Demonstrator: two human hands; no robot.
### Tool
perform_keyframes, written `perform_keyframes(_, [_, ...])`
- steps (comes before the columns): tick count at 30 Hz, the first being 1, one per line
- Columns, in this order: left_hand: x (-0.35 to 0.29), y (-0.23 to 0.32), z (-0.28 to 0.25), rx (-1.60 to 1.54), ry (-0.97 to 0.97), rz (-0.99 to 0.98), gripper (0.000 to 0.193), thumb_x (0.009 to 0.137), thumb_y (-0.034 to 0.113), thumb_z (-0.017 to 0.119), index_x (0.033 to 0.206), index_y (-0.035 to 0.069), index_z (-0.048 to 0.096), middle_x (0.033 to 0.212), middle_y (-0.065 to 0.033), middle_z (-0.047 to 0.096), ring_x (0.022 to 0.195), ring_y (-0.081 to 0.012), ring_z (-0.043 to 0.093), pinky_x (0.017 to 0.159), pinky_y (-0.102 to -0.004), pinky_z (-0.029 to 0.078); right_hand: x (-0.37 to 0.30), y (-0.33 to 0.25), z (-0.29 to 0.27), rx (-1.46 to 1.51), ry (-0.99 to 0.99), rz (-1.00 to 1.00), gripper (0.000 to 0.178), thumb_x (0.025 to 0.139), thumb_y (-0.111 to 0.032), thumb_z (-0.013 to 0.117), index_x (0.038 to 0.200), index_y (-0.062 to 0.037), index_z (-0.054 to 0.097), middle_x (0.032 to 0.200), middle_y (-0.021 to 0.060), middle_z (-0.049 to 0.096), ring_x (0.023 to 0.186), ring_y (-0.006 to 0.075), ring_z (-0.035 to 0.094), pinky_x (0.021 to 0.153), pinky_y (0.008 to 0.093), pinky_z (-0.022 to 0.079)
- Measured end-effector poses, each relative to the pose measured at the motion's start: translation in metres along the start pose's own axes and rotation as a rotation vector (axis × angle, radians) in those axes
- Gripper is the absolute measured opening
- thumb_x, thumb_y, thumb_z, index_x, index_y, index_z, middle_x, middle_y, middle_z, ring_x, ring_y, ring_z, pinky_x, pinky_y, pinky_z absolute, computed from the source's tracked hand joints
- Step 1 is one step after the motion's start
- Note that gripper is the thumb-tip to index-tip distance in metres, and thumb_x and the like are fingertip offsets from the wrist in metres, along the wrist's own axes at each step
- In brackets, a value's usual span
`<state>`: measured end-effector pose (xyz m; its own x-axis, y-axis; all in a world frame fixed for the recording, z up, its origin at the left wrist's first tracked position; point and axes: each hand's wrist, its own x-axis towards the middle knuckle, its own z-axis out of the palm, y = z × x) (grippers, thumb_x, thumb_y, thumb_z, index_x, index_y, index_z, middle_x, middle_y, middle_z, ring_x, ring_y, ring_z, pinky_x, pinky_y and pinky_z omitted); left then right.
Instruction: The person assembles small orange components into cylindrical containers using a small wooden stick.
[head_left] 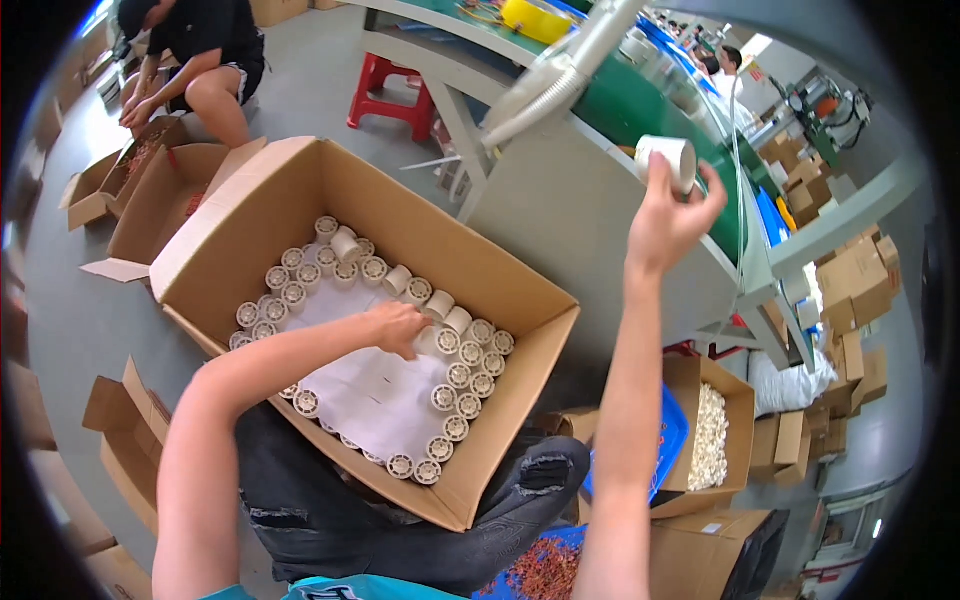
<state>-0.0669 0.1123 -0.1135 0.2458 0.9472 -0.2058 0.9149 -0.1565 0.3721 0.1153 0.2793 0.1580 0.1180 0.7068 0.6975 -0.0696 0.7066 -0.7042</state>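
Observation:
A large open cardboard box [250, 220] stands in front of me, lined at the bottom with a white sheet [375, 395]. White round plastic housings with slotted ends [470, 353] are set in rows around its inner walls; a few lie on their sides. Reaching into the box, my left hand [396, 328] has its fingers closed on a blurred white housing [429, 341] beside the right-hand rows. My right hand [672, 222] is raised at the edge of the green conveyor. Its fingers are around another white cylindrical housing [668, 158], tipped on its side.
A grey-framed bench with a green belt [640, 130] runs along the right. A red stool [390, 95] stands beyond the box. A person [200, 60] crouches by other cartons at far left. At lower right are a blue tray [675, 440] and a carton of small white parts [710, 435].

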Motion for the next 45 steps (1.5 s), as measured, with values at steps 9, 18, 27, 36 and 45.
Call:
perform_keyframes(9, [-0.086, 0.109, -0.04, -0.976, 0.393, -0.046, 0.051, 0.064, 0.039, 0.085, 0.091, 0.001, 0.066, 0.082, -0.0157, 0.069, 0.08, -0.0265, 0.069, 0.074, -0.0383, 0.054, 0.116, 0.112, 0.089, -0.835, -0.318, -0.171, 0.063, 0.086, -0.029, 0.072, 0.131, -0.0034, 0.039, 0.115, 0.0267, 0.061, 0.104, 0.045, 0.06, 0.09, 0.0509, 0.047])
perform_keyframes(18, [-0.072, 0.095, -0.047, -1.467, 0.535, -0.071, 0.029, 0.078, 0.019, 0.081, 0.097, 0.004, 0.064, 0.09, -0.0017, 0.068, 0.082, -0.0087, 0.063, 0.075, -0.0273, 0.052, 0.057, 0.067, -0.001, -0.798, -0.275, -0.339, 0.076, 0.089, -0.029, 0.07, 0.146, -0.0022, 0.028, 0.134, 0.0297, 0.046, 0.123, 0.0408, 0.049, 0.102, 0.0468, 0.041])
perform_keyframes(27, [-0.081, 0.096, -0.059, -1.774, 0.456, -0.091, 0.04, 0.086, 0.016, 0.073, 0.118, 0.001, 0.054, 0.108, -0.006, 0.062, 0.097, -0.0148, 0.061, 0.084, -0.0334, 0.051, -0.13, 0.062, -0.333, -1.108, -0.231, 0.283, 0.037, 0.085, -0.021, 0.066, 0.117, -0.0021, 0.063, 0.107, 0.0209, 0.068, 0.1, 0.0352, 0.066, 0.09, 0.0419, 0.05])
perform_keyframes(36, [-0.075, 0.119, -0.04, -1.714, 0.359, -0.164, 0.037, 0.084, 0.02, 0.076, 0.111, 0.005, 0.057, 0.102, -0.0051, 0.063, 0.096, -0.0147, 0.061, 0.082, -0.033, 0.05, -0.24, 0.057, -0.46, -1.365, -0.168, 0.933, 0.029, 0.068, -0.023, 0.082, 0.088, -0.0047, 0.075, 0.088, 0.0185, 0.073, 0.087, 0.0325, 0.071, 0.081, 0.0419, 0.054])
perform_keyframes(45, [-0.083, 0.11, -0.037, -1.721, 0.385, -0.278, 0.037, 0.081, 0.023, 0.079, 0.105, 0.006, 0.058, 0.098, -0.004, 0.064, 0.09, -0.0145, 0.063, 0.077, -0.0314, 0.05, -0.241, 0.042, -0.43, -1.478, -0.166, 0.838, 0.029, 0.073, -0.017, 0.076, 0.099, -0.0059, 0.069, 0.098, 0.0213, 0.071, 0.096, 0.0378, 0.068, 0.087, 0.0448, 0.052])
